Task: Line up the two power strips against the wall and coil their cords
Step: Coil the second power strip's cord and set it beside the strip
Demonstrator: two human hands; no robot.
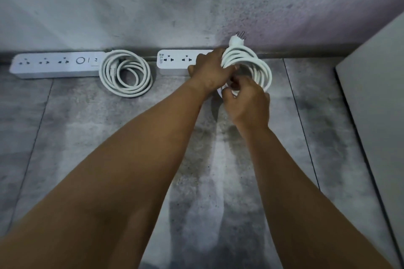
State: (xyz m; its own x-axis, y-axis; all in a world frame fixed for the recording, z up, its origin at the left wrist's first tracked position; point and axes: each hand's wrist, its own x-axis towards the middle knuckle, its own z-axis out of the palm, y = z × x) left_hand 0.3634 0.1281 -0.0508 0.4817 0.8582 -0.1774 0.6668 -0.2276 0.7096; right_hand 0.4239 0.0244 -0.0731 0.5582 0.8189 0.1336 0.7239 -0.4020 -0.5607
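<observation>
Two white power strips lie along the base of the wall. The left strip (pixel 56 64) has its cord (pixel 126 72) wound into a flat coil on the floor at its right end. The right strip (pixel 177 60) is partly hidden under my left hand (pixel 211 71), which grips the left side of the second cord coil (pixel 251 65). That coil is raised and tilted, and its plug (pixel 236 40) sticks up against the wall. My right hand (pixel 248 102) pinches the coil's lower loops from the front.
The floor is grey tile with dark grout lines (pixel 299 120). A grey baseboard (pixel 306 52) runs along the stained wall. A pale flat panel or furniture side (pixel 376 105) stands at the right, close to the coil.
</observation>
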